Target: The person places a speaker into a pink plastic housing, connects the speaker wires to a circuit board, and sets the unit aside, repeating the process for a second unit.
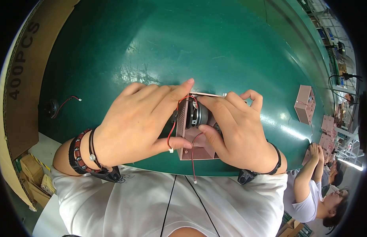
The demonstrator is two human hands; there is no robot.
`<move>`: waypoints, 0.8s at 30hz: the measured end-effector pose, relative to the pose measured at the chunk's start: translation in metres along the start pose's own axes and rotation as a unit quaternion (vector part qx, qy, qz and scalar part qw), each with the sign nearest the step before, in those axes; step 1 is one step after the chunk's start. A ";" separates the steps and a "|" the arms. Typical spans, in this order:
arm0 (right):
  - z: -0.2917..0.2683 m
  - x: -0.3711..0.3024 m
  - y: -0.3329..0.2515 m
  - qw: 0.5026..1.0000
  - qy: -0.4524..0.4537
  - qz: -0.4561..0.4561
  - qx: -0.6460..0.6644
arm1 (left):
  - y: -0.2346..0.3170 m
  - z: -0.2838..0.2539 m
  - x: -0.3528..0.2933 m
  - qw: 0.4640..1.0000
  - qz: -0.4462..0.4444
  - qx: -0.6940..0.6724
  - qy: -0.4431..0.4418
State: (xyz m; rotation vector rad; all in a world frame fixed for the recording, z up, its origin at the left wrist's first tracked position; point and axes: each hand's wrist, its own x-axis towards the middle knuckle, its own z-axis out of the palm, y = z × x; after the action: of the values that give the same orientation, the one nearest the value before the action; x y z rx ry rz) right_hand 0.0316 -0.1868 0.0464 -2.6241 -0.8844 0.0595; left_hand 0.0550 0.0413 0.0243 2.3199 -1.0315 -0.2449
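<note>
A pink plastic speaker box (205,151) stands open-side up in front of me. My left hand (140,114) grips its left wall, the thumb on the near corner and the fingers reaching over the far end. Inside lies a round black speaker (201,115) with a metal frame, against the left wall. My right hand (239,126) pinches at this speaker, the thumb near its lower edge and the fingers above it. One red-and-black wire (194,166) hangs over the box's near edge with a small white plug. Another red wire (169,139) dangles by my left thumb.
A loose speaker (52,108) with a plugged wire lies on the green table (215,43) at left. Beside it rises a large cardboard box (23,79). To the right sits another pink box (305,104), with more pink boxes (328,134) beyond, near a seated person (310,189).
</note>
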 end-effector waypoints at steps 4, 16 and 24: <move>0.000 0.001 -0.001 1.000 -0.007 0.001 -0.008 | 0.001 0.000 -0.001 0.999 -0.002 0.043 0.023; 0.002 0.000 -0.001 1.000 0.010 0.000 -0.009 | 0.004 0.001 -0.003 0.992 0.063 0.073 0.085; 0.010 -0.005 -0.009 0.993 0.082 0.013 -0.079 | 0.015 -0.003 -0.013 0.978 0.064 0.197 0.033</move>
State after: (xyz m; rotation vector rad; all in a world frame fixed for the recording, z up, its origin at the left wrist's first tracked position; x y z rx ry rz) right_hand 0.0207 -0.1800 0.0401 -2.7380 -0.8283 -0.2248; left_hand 0.0380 0.0442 0.0350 2.5723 -1.2842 0.0968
